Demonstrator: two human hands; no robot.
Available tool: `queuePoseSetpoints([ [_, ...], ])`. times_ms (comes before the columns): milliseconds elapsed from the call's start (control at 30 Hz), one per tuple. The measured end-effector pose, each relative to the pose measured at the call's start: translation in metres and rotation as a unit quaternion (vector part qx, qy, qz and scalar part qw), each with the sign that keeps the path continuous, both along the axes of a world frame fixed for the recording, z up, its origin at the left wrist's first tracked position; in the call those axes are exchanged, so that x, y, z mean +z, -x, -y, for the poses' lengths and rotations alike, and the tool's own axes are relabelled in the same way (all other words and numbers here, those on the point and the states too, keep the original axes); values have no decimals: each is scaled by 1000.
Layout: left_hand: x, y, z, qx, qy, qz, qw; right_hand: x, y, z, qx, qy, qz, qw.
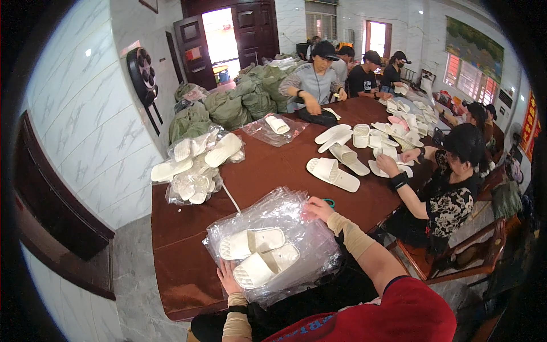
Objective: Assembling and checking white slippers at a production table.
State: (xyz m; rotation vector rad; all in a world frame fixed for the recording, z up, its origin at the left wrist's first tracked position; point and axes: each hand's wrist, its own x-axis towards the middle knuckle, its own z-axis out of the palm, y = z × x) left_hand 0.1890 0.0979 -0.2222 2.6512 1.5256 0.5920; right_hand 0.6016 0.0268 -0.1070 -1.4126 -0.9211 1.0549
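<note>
A pair of white slippers (266,266) lies side by side on a stack of clear plastic bags (307,239) at the near edge of the table. My left hand (229,278) rests open at the left side of the nearer slipper, fingers stretched out on the plastic. At the far right corner of the stack, my right hand (320,210) is closed, pinching the plastic edge. A small green ring-shaped thing (329,202) shows just beyond it; its kind I cannot tell.
Bagged white slippers (196,165) pile up at the table's left, with another bagged slipper (277,125) farther back. Loose slippers (333,173) spread along the right of the brown-covered table (182,245). Co-workers sit around it; one person's hands (393,162) handle slippers nearby. Green sacks (228,108) stand behind.
</note>
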Motion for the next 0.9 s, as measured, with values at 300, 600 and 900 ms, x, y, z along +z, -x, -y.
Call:
queuePoseSetpoints([
  [300, 27, -16, 0, -17, -8, -6, 1000, 8, -43, 10, 128, 167, -77, 975],
  [600, 23, -9, 0, 9, 16, -48, 999, 43, 10, -9, 332, 128, -87, 931],
  [900, 20, -8, 4, 2, -6, -17, 1000, 13, 65, -44, 366, 55, 167, 914],
])
